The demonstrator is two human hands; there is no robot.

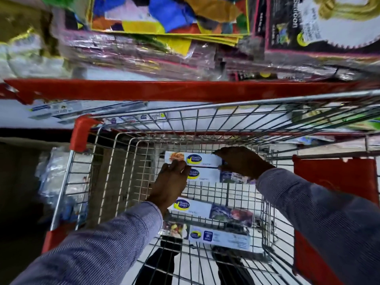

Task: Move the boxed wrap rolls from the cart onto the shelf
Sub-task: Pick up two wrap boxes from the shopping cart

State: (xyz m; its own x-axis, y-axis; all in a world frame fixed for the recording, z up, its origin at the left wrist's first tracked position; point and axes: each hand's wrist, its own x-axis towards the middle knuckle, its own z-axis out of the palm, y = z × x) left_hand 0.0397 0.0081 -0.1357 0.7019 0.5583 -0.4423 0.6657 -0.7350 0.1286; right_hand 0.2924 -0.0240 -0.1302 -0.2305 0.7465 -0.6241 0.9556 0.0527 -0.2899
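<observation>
Two long white cardboard wrap-roll boxes (pixel 202 168), stacked near the far edge of the silver wire cart (pixel 127 161), are being gripped endwise between the left hand (pixel 170 183) and right hand (pixel 242 161).

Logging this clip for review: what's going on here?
A person in a blue striped shirt reaches into a wire shopping cart with red corner guards. The left hand and right hand grip opposite ends of two stacked white boxed wrap rolls. Two more white boxes lie nearer on the cart floor. The red-edged shelf is ahead.
</observation>
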